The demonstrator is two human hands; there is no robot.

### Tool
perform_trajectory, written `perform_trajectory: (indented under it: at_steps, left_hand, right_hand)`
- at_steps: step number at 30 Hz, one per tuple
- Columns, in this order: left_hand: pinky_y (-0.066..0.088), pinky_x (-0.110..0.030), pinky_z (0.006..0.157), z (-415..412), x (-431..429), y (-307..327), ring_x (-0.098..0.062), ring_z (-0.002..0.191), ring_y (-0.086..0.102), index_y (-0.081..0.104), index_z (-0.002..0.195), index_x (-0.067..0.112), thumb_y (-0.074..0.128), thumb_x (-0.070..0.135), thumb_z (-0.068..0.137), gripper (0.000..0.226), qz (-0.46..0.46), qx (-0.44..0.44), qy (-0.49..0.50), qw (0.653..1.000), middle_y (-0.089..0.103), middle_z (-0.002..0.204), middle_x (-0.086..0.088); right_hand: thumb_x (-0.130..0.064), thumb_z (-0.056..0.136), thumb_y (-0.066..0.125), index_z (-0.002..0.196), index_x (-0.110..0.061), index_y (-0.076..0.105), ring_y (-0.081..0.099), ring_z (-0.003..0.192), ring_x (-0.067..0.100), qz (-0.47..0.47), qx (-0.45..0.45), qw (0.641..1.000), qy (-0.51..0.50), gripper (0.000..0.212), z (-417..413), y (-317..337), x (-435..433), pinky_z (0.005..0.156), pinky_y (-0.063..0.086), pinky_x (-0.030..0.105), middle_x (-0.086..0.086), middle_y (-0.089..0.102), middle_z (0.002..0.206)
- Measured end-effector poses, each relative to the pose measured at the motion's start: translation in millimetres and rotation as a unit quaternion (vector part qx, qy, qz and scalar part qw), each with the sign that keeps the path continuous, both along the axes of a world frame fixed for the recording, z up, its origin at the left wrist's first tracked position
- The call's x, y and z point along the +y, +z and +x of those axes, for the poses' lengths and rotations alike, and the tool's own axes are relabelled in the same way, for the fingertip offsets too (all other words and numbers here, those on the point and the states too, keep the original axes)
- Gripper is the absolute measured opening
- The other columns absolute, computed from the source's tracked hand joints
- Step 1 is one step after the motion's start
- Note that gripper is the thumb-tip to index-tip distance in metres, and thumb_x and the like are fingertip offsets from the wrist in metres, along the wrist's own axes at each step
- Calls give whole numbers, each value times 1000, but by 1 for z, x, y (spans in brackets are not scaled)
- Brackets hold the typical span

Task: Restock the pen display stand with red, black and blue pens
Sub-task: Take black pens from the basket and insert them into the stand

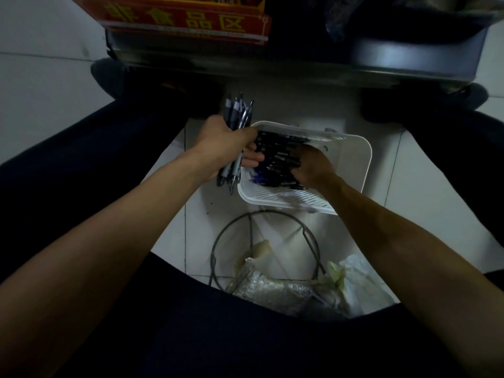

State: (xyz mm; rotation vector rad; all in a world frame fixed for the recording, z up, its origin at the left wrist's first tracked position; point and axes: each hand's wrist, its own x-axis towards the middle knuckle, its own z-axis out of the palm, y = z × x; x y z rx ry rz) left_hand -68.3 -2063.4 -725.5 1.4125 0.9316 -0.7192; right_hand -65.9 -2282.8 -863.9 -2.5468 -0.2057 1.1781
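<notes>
A white slotted plastic basket (pixel 351 162) rests on the tiled floor between my knees, tilted, with a heap of dark loose pens (pixel 275 154) inside. My left hand (pixel 226 145) sits at the basket's left rim, closed around a bundle of several grey and dark pens (pixel 237 113) that stick out above and below the fist. My right hand (pixel 313 165) reaches down into the basket, its fingers buried among the loose pens; whether it grips any is hidden. The scene is dim, so pen colours are hard to tell.
A wire-rimmed bin (pixel 261 214) with plastic wrap and paper scraps stands just in front of me. A grey shelf base (pixel 409 55) with a red and yellow sign (pixel 185 20) runs along the far side. My dark-trousered legs flank the basket.
</notes>
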Motion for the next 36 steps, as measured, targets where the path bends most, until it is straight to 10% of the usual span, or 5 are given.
perform_trajectory:
  at_steps: [17, 28, 36]
  left_hand:
    - [60, -31, 56, -1, 3, -4, -15, 49, 65, 59, 87, 5, 61, 6, 93, 6, 24, -7, -33, 999, 60, 65, -7]
    - [47, -24, 45, -2, 4, -8, -10, 40, 49, 59, 82, 7, 64, 8, 91, 10, 54, -21, -44, 997, 54, 59, -5]
    - [42, -24, 45, -2, 6, -13, -12, 45, 49, 53, 74, 17, 83, 22, 79, 31, 90, -50, -51, 993, 53, 61, -1]
  right_hand:
    - [-12, 86, 65, 126, -19, 62, 55, 120, 31, -129, -4, 989, 75, 41, 4, -15, 22, 98, 47, 40, 10, 61, 128]
    - [-17, 81, 79, 110, -14, 73, 66, 99, 21, 35, 73, 997, -19, 31, 4, -2, 8, 82, 48, 23, 6, 72, 108]
    - [1, 78, 76, 97, -12, 70, 73, 86, 17, 307, 314, 853, -281, 24, 2, 36, 18, 89, 57, 31, 5, 77, 88]
